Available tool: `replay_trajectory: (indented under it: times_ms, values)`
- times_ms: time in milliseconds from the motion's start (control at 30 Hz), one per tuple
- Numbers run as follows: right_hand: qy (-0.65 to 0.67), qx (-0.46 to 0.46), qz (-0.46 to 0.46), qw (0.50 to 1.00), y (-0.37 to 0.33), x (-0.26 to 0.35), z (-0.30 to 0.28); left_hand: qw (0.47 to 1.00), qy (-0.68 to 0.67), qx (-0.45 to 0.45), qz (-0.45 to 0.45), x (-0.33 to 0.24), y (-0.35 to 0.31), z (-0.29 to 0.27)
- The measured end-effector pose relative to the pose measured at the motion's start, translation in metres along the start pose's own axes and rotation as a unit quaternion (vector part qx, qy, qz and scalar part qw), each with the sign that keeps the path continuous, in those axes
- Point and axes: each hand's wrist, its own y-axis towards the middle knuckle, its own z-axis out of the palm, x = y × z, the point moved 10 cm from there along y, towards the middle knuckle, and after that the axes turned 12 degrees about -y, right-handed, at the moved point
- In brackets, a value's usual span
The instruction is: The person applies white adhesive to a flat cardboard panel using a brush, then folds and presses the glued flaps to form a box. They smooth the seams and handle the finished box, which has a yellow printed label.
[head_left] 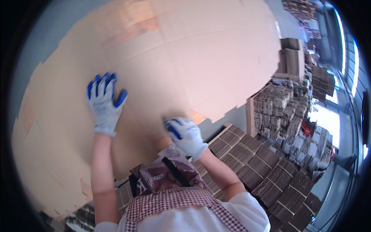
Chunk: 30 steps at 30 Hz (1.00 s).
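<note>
A very large tan cardboard sheet (224,65) with ragged edges spreads out in front of me. My left hand (104,104), in a white glove with blue-coated fingers, lies on it with the fingers stretched and the thumb apart. It holds nothing. Closer to my body and to the right is my right hand (187,135), in a matching glove. Its fingers are curled in over the cardboard near the sheet's near edge. A small dark tip shows at the fingertips; what they grip, if anything, I cannot make out.
Strapped bundles of brown cardboard (251,162) are stacked to my right, close to the sheet. Beyond them stand a wood-sided stack of bundled pieces (276,108) and taller brown stacks (290,58). My checkered apron (170,201) reaches the sheet's near edge.
</note>
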Motion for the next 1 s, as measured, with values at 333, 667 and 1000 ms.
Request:
replay_trajectory:
  times_ms: [333,667,1000]
  values:
    - [0.607,-0.315,0.406,0.606,-0.095,-0.262,0.013,0.997,0.019,0.069,-0.006,0.040,-0.003,-0.034]
    - [0.610,-0.268,0.404,0.627,-0.078,-0.200,0.012,0.997,0.015,0.071,-0.037,0.078,-0.007,-0.052]
    - [0.651,-0.237,0.383,0.610,-0.076,-0.195,0.062,0.992,0.041,0.101,-0.064,0.082,-0.009,-0.038]
